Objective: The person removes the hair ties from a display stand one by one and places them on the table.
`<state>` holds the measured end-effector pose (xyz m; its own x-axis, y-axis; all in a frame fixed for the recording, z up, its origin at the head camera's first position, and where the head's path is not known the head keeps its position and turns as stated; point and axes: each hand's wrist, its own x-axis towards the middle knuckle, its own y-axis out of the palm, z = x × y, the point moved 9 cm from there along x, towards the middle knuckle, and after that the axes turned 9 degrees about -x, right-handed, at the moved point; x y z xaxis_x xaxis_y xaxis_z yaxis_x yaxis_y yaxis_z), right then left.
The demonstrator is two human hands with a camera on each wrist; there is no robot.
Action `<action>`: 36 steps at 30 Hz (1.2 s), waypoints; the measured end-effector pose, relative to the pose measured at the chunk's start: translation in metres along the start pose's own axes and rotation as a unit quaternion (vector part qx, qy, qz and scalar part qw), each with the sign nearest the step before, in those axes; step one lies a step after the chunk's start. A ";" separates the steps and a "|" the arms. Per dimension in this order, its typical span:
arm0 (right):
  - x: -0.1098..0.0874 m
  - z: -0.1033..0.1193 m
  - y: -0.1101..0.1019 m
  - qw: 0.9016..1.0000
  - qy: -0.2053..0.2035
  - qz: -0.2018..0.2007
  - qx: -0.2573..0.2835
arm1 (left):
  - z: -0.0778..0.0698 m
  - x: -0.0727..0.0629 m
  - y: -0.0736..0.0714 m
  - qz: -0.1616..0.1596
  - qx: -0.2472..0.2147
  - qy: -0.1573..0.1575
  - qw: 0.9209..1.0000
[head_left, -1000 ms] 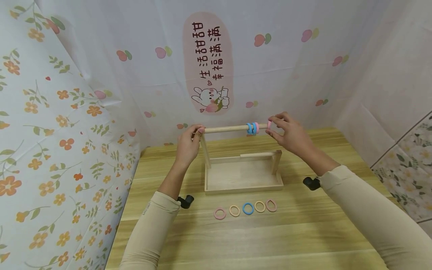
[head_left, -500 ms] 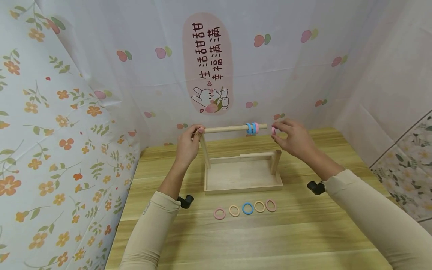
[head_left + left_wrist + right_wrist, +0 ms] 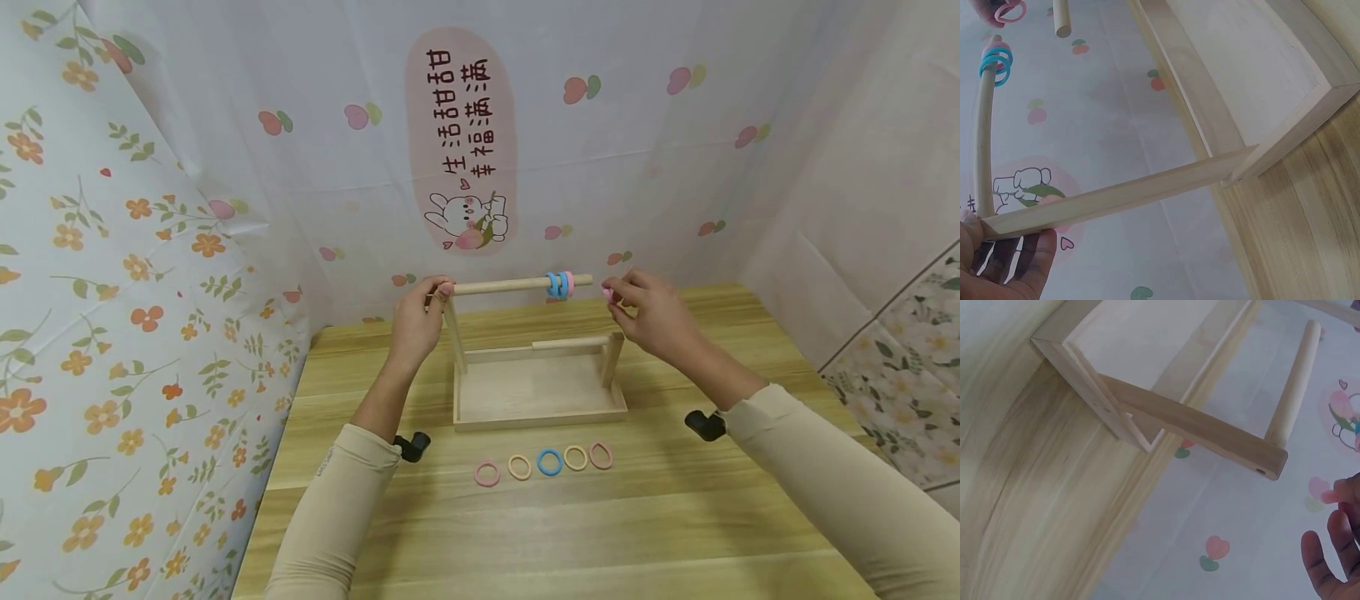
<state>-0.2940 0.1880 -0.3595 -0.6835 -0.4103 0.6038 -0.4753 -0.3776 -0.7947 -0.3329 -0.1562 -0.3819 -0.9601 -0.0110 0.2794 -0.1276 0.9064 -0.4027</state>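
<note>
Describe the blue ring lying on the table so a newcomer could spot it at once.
Find the wooden stand on the table. On the person's side of it, five rings lie in a row. The blue ring is the middle one, the only blue among pink and pale yellow.

The readable text stands on the white cloth (image 3: 637, 167) behind the table, inside a pink printed patch (image 3: 462, 192). It is Chinese, in dark red brush-like strokes, set in 2 lines of 4 characters each, both running from bottom to top. The left line (image 3: 447, 112) reads 生活甜甜, roughly "life is sweet"; the right line (image 3: 478, 117) reads 幸福满满, roughly "full of happiness". In the left wrist view, part of a dark character (image 3: 970, 204) shows at the left edge, cut off and unreadable. Small dark lettering (image 3: 326, 462) stands near the cuff of the left sleeve (image 3: 337, 508), too small to read.
</note>
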 end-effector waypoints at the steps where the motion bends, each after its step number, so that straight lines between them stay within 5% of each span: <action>1: -0.001 0.001 0.000 1.000 0.003 0.003 0.001 | 0.000 0.000 0.000 0.001 0.000 0.000 1.000; 7: -0.006 0.004 0.003 1.000 0.012 0.008 0.008 | 0.002 0.000 0.001 0.004 -0.002 -0.005 1.000; 36: -0.028 0.038 0.010 0.997 -0.077 -0.015 0.006 | 0.001 0.000 0.000 0.004 -0.009 -0.006 1.000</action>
<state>-0.2585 0.1639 -0.3824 -0.5745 -0.5211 0.6312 -0.4871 -0.4020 -0.7753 -0.3334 -0.1564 -0.3833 -0.9640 -0.0080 0.2659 -0.1151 0.9137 -0.3898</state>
